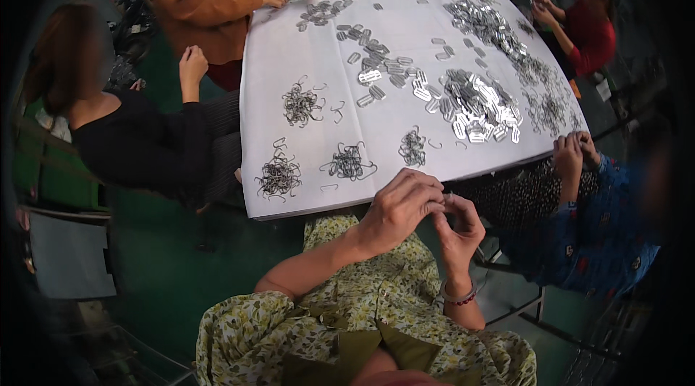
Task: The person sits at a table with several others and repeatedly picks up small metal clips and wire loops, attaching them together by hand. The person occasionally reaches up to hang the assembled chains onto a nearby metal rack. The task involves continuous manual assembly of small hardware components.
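Just off the near edge of the white-covered table [311,201], my left hand [397,206] and my right hand [460,230] meet with fingertips pinched together. Whatever lies between them is too small or too hidden to name. Beyond my fingers sits a small heap of bent wire hooks [413,149], with a loose hook or two beside it. Another hook heap [347,162] lies to its left. Farther right, a big shiny pile of flat slotted metal plates [481,107] spreads over the tabletop.
More hook heaps [279,177] lie on the table's left side, and scattered plates [373,53] run toward the far end. Co-workers stand or sit around it: one in orange [203,2], one in black [152,140], one in red [590,42], one in patterned blue [604,227].
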